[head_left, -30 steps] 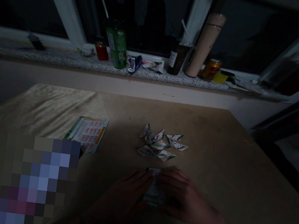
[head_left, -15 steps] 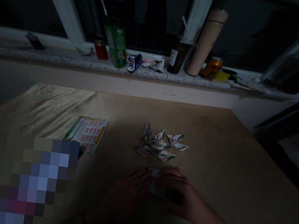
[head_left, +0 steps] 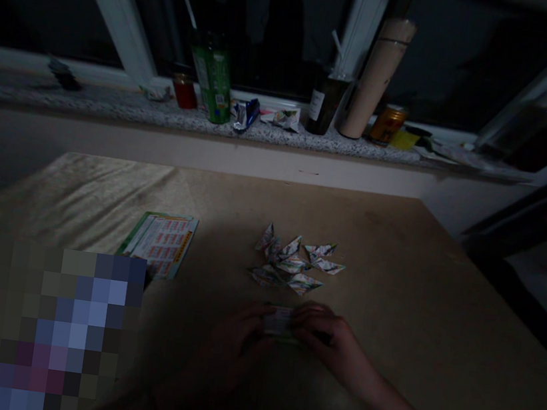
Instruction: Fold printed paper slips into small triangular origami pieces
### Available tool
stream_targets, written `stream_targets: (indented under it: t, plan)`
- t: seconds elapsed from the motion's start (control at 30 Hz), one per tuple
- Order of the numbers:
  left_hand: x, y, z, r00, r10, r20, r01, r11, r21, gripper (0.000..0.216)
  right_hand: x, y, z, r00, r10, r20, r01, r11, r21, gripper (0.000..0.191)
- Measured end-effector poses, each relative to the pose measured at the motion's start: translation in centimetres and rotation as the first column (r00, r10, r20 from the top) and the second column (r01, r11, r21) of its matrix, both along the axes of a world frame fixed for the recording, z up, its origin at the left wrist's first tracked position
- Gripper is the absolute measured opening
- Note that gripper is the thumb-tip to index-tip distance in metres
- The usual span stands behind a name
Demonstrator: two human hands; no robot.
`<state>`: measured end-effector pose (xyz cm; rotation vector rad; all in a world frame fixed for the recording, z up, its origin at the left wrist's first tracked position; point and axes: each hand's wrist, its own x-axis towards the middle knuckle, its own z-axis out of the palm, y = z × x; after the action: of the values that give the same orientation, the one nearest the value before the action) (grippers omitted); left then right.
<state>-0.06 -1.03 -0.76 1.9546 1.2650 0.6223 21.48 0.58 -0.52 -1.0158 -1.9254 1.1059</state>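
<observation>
A small printed paper sheet (head_left: 280, 321) with a green lower edge lies on the table between my hands. At its left edge, my left hand (head_left: 239, 335) grips it with thumb and fingers; this hand is in deep shadow. Curled over the right end is my right hand (head_left: 325, 329), its fingertips on the paper. Just beyond them sits a loose group of folded paper pieces (head_left: 292, 263), pointed at the ends and printed. A stack of green-edged printed sheets (head_left: 165, 244) rests on the table to the left.
The brown table (head_left: 396, 268) reaches to the wall under the window. On the granite sill (head_left: 130, 105) stand a green bottle (head_left: 213, 83), a cup with a straw (head_left: 324, 107), a tall tumbler (head_left: 376, 81) and an orange can (head_left: 389, 125). A pixelated patch covers the lower left.
My left hand has shifted from lying flatter across the paper to gripping its left edge. My right fingers have curled in more, and more of the paper shows. The folded pieces stay put.
</observation>
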Motion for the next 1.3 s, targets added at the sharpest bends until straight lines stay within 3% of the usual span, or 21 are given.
stream_targets:
  t: [0.13, 0.33, 0.53, 0.73, 1.0, 1.1, 1.23, 1.3]
  plan:
    - [0.5, 0.1, -0.2, 0.998, 0.062, 0.004, -0.062, 0.998, 0.028, 0.015, -0.3, -0.3, 0.6, 0.996, -0.013, 0.085, 0.010, 0.999, 0.030, 0.016]
    - [1.1, 0.4, 0.1, 0.995, 0.081, -0.056, -0.075, 0.991, 0.107, 0.010, -0.9, -0.8, 0.7, 0.950, -0.135, 0.281, 0.093, 0.983, 0.158, 0.008]
    - [1.1, 0.0, 0.6, 0.996, 0.079, -0.034, -0.073, 0.984, 0.165, 0.041, -1.7, -0.1, -0.2, 0.915, -0.182, 0.359, 0.098, 0.965, 0.242, 0.007]
    - [0.9, -2.0, 0.1, 0.977, -0.031, -0.212, 0.085, 0.964, 0.251, 0.055, -1.9, 0.2, -0.9, 0.903, -0.259, 0.344, 0.152, 0.939, 0.307, 0.010]
    - [0.8, -3.3, -1.3, 0.971, -0.053, -0.233, 0.119, 0.953, 0.277, 0.052, -1.9, 0.6, -0.7, 0.884, -0.268, 0.383, 0.158, 0.943, 0.294, 0.013]
    - [0.6, -3.2, -1.1, 0.939, -0.108, -0.326, 0.202, 0.941, 0.273, 0.064, -2.0, 0.6, -0.7, 0.877, -0.265, 0.401, 0.150, 0.944, 0.295, 0.012]
    - [0.6, -3.4, -0.7, 0.870, -0.213, -0.445, 0.375, 0.872, 0.315, 0.077, -2.1, 0.6, -1.1, 0.868, -0.274, 0.414, 0.146, 0.938, 0.314, 0.010]
    - [0.7, -3.7, -0.4, 0.850, -0.162, -0.501, 0.348, 0.887, 0.304, 0.075, -2.1, 0.6, -1.3, 0.865, -0.281, 0.416, 0.152, 0.937, 0.315, 0.006]
